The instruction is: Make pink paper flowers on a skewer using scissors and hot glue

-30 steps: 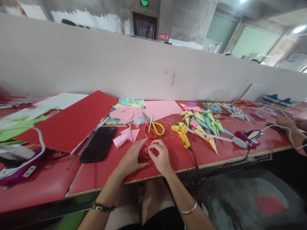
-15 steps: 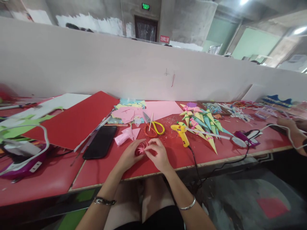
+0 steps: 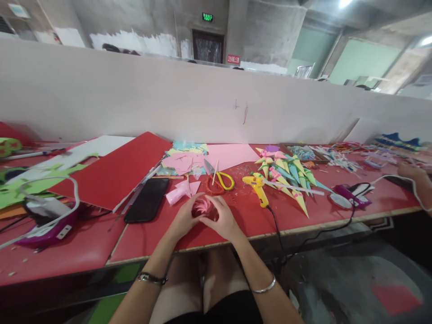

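Between my two hands sits a pink curled paper piece [image 3: 202, 206] with pointed strips, close to the table's front edge. My left hand [image 3: 184, 218] wraps its left side, fingers curved around it. On the right, my right hand [image 3: 222, 218] curves around the other side, its thumb near the piece's lower edge. Just beyond my left hand lies a rolled pink paper piece [image 3: 177, 193]. Scissors [image 3: 222, 181] with red and yellow handles rest beyond my hands. A yellow glue gun [image 3: 258, 189] lies right of my right hand.
Left are a black phone [image 3: 146, 200], a large red sheet [image 3: 118, 175] and a purple power strip [image 3: 56, 229]. Pink paper scraps [image 3: 184, 162] lie at the back. Several coloured paper cones [image 3: 286, 173] are piled right. Another person's arm [image 3: 416, 180] reaches in at far right.
My right hand's fingers have moved from pinching at the curled paper's strips to cupping its right side. The view has shifted slightly; the things on the table stay in place.
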Tool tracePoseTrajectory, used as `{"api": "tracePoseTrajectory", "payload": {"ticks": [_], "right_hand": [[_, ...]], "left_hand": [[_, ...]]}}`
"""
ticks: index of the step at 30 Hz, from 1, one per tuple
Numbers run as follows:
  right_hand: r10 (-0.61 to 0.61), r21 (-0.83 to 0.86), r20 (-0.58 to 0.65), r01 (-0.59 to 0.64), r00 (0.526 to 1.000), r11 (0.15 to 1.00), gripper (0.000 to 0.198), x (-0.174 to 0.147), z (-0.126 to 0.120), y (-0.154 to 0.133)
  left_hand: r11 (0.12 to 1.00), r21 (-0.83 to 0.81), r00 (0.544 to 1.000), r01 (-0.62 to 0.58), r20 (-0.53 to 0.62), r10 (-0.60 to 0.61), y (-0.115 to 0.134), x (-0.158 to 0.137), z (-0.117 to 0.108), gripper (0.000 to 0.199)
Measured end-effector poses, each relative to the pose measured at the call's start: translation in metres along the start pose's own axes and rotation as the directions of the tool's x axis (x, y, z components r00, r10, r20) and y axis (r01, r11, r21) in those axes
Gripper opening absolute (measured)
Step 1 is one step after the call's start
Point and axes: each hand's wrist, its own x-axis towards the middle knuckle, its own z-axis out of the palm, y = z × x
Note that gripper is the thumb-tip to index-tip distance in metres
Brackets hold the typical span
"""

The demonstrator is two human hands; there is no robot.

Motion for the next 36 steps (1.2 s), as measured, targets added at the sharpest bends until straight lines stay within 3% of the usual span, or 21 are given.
{"api": "tracePoseTrajectory", "payload": {"ticks": [11, 22, 31, 33, 36], "right_hand": [[-0.046, -0.065, -0.003, 0.045, 0.999, 0.997, 0.047, 0.000, 0.002, 0.003], [-0.078, -0.036, -0.001, 0.078, 0.997, 0.996, 0.049, -0.001, 0.000, -0.001], [-0.101, -0.043, 0.035, 0.102, 0.994, 0.994, 0.046, 0.001, 0.000, 0.000], [-0.120, -0.035, 0.028, 0.121, 0.992, 0.992, 0.046, 0.001, 0.000, 0.001], [-0.137, -0.015, 0.022, 0.138, 0.990, 0.990, 0.044, 0.001, 0.000, 0.001]], "left_hand": [[1.000, 0.023, 0.996, 0.009, 0.086, -0.010, -0.005, -0.002, 0.004, 0.072], [0.994, 0.065, 0.993, -0.089, 0.085, 0.083, -0.012, 0.000, 0.010, 0.049], [0.992, 0.093, 0.994, -0.087, 0.079, 0.079, -0.011, -0.002, 0.010, 0.077], [0.993, 0.082, 0.992, -0.088, 0.098, 0.080, -0.012, -0.001, 0.009, 0.069], [0.992, 0.068, 0.988, -0.110, 0.115, 0.102, -0.014, 0.001, 0.009, 0.041]]}}
